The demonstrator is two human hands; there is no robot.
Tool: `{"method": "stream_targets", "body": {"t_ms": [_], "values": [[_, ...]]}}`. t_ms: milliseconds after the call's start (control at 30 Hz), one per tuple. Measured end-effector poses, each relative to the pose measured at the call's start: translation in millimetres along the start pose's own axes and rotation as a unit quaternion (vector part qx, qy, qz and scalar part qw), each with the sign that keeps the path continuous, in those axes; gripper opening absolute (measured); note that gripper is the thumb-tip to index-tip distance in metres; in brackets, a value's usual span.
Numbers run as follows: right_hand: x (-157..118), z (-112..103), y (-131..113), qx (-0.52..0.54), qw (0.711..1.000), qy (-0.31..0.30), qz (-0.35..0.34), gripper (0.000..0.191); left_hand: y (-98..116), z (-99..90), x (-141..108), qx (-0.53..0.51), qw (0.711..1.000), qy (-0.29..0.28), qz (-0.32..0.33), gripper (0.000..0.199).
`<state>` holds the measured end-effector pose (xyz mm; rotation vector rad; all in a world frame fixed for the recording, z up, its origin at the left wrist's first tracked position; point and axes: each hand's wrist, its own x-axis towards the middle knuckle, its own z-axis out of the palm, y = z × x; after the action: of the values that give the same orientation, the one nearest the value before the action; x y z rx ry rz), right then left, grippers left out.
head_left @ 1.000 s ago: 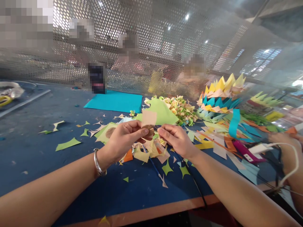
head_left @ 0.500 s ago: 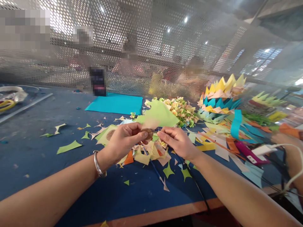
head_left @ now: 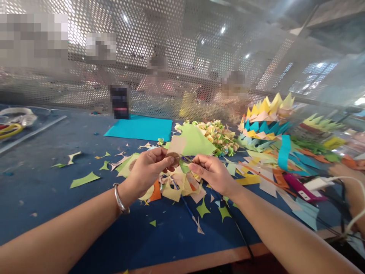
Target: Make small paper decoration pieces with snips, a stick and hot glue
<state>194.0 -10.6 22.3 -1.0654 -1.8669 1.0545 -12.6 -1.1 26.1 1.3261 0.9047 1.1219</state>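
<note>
My left hand point(head_left: 151, 164) is closed, pinching a round brown disc point(head_left: 172, 156) and a pale pink piece of paper point(head_left: 177, 144) that sticks up behind it. Across a narrow gap, my right hand point(head_left: 211, 169) is closed on a thin, pointed tool point(head_left: 186, 158) whose tip reaches toward the disc; its exact kind is too small to tell. Beneath both hands lies a heap of cut paper scraps point(head_left: 173, 186). A light green sheet point(head_left: 194, 139) with scalloped cut-outs is just beyond them.
A turquoise sheet point(head_left: 139, 127) and a phone point(head_left: 120, 102) stand by the perforated metal screen point(head_left: 185, 57). Curled paper pieces point(head_left: 222, 135) are piled behind the green sheet. At right are spiky paper rings point(head_left: 266, 121), a magenta power strip point(head_left: 303, 188), cables and another person's hand point(head_left: 345, 175).
The disc and paper have shifted slightly left, and the paper is no longer smeared. The thin tool now shows between my hands. My view has tilted up slightly.
</note>
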Motion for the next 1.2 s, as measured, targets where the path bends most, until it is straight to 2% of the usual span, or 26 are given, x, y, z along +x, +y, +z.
{"method": "stream_targets", "body": {"t_ms": [200,267,500,667,800,900,1067,1200], "values": [[-1,11,4,0.035,0.999,0.042,0.0,0.03,-3,4.3,-3,0.02,0.994,-0.106,0.005,0.013],[-1,14,5,0.032,0.998,0.052,-0.008,0.029,-3,5.4,-5,0.022,0.992,-0.126,-0.003,0.014],[-2,18,-1,0.068,0.995,0.061,-0.041,0.027,-5,8.0,-7,-0.081,0.99,-0.087,-0.081,0.009],[-2,14,3,0.038,0.994,0.1,-0.02,0.031,-5,7.8,-4,-0.109,0.987,-0.058,-0.107,0.016],[-4,11,1,0.074,0.995,0.064,-0.007,0.032,-5,3.3,0,-0.104,0.991,-0.007,-0.079,0.015],[-4,11,0,0.073,0.996,0.042,0.01,0.035,-5,1.0,2,-0.083,0.995,0.01,-0.05,0.012],[-2,11,3,0.065,0.997,0.03,0.02,0.039,-5,1.6,1,-0.071,0.997,0.016,-0.024,0.011],[-2,10,5,0.049,0.998,0.028,0.015,0.04,-6,3.7,-1,-0.056,0.998,-0.005,-0.015,0.012]]}}
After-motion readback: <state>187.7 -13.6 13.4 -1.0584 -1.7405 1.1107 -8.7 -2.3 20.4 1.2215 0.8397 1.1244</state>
